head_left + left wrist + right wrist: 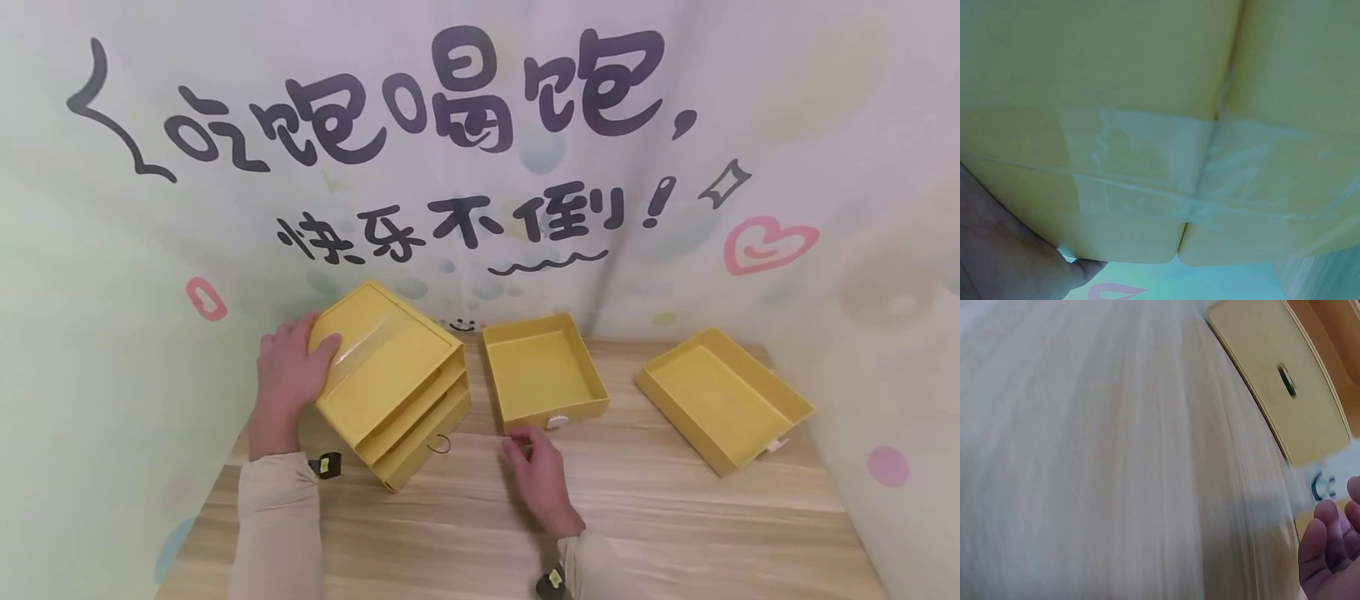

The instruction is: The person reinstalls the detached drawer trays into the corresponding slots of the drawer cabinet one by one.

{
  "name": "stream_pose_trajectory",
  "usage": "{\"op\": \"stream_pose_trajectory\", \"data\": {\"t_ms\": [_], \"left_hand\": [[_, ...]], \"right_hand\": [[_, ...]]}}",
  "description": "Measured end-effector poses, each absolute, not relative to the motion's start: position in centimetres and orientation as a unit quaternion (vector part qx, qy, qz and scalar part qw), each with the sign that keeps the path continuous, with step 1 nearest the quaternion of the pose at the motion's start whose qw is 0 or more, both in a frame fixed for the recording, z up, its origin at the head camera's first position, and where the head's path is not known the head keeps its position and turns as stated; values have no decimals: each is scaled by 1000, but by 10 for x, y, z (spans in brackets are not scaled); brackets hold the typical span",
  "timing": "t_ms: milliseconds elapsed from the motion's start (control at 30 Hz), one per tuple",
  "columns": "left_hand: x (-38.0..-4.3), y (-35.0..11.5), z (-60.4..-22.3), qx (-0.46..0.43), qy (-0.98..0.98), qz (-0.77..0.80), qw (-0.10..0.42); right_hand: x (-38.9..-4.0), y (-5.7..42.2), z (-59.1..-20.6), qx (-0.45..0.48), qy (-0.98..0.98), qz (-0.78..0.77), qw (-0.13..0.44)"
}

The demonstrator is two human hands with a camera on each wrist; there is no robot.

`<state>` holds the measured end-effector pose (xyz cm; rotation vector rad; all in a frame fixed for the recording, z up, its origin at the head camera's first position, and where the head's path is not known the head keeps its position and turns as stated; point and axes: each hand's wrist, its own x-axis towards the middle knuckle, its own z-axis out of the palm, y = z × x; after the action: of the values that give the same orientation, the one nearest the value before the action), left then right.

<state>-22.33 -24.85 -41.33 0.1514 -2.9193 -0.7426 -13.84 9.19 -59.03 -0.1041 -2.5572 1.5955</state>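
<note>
A yellow cardboard drawer cabinet [390, 358] stands on the wooden table at an angle, its open front slots facing right. My left hand [292, 371] grips its rear left corner, thumb on top and the other fingers over the side. In the left wrist view, clear tape [1147, 150] crosses the cabinet's panels. A thin dark loop [440, 444] shows at the lower front. My right hand [542, 479], loosely curled and holding nothing, is by the near left corner of a yellow drawer [543, 375] with a white pull [557, 422]. I cannot tell whether they touch.
Another yellow drawer [712, 408] lies turned at the right, with a pale pull [776, 445] on its front. Behind the wooden table [675, 533] rises a printed wall [480, 175] with dark lettering. More pale wall closes in both sides.
</note>
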Motion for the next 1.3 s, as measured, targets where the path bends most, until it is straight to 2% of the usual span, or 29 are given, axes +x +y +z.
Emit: {"op": "stream_pose_trajectory", "data": {"t_ms": [400,833,1300], "left_hand": [[-220,-246,-408,54,-966,-245,59],[-223,-248,-412,56,-965,-248,56],[-221,-247,-412,52,-967,-244,58]], "right_hand": [[-146,139,-595,-131,-827,532,124],[-151,143,-596,-186,-773,603,70],[-156,137,-596,-199,-759,616,76]]}}
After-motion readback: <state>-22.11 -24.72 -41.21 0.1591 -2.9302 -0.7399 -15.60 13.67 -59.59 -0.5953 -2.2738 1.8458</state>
